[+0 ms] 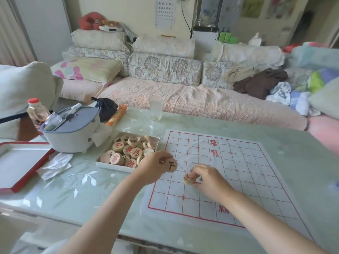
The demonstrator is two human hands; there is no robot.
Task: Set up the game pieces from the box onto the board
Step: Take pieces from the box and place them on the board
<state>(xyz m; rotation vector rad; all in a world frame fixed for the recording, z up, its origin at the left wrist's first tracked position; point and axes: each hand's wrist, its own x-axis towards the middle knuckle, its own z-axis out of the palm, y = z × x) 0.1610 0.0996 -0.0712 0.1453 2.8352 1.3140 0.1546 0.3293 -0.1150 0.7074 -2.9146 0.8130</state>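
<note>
Wall eye chart: rows of E marks. Board: red Chinese characters, sideways. One piece in box: red 馬.

a home living room: cushioned sofa, laundry pile, glass-topped table.

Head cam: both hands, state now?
Left hand: holds black-marked round wooden piece.
Right hand: pinches red-marked round wooden piece.

Soft, even daylight, slightly hazy.
Pale glare on the table; weak shadows; wide-angle bending at edges; far room soft.
</note>
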